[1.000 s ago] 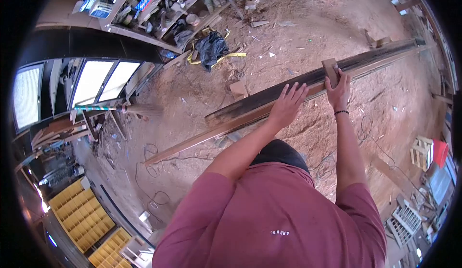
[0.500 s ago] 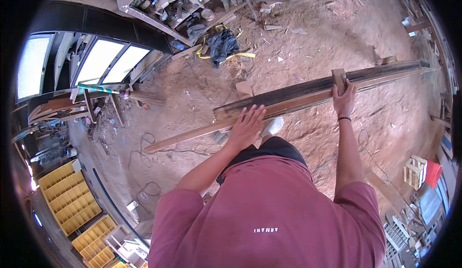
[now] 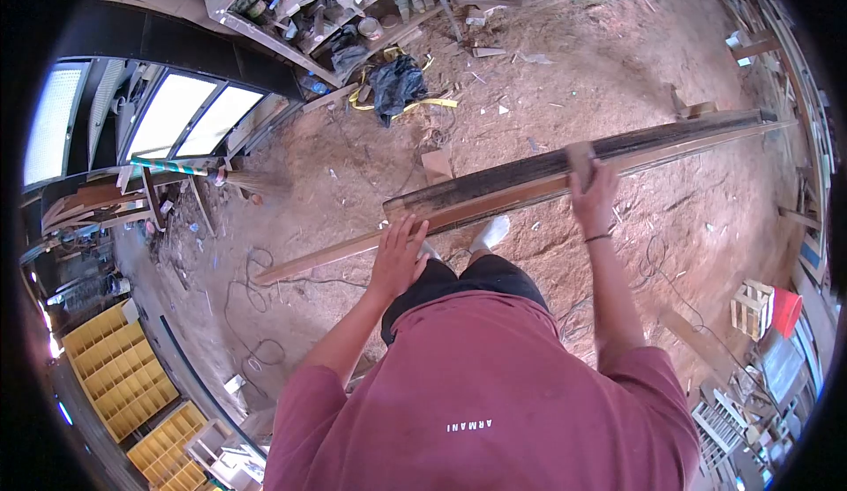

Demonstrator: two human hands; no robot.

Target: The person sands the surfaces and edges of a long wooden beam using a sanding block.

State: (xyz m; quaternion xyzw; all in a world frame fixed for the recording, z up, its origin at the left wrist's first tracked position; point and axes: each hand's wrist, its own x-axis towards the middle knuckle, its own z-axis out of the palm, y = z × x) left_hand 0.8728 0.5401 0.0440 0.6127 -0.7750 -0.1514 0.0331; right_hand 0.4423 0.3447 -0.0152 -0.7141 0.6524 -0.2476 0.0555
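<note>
A long reddish-brown wooden strip (image 3: 322,251) lies diagonally across the view, along the near side of a dark, weathered beam (image 3: 494,178). My left hand (image 3: 399,248) rests on the strip near the beam's left end, its fingers stretched out and holding nothing. In my right hand (image 3: 595,204) is a small wooden block (image 3: 580,164), blurred by motion, gripped at its near end. That block sits over the strip and the beam. Whether it touches the strip's surface I cannot tell.
Thin cables (image 3: 256,301) lie on the dirt floor (image 3: 565,76). A black plastic bag (image 3: 394,85) with yellow straps is farther off, below a cluttered shelf (image 3: 353,23). Yellow compartment racks (image 3: 119,354) stand at lower left. A wooden crate (image 3: 753,308) and red container (image 3: 785,312) are at right.
My right hand has moved left along the strip with the wooden block. My left hand has shifted left and nearer to my body, still on the strip. The view has shifted slightly.
</note>
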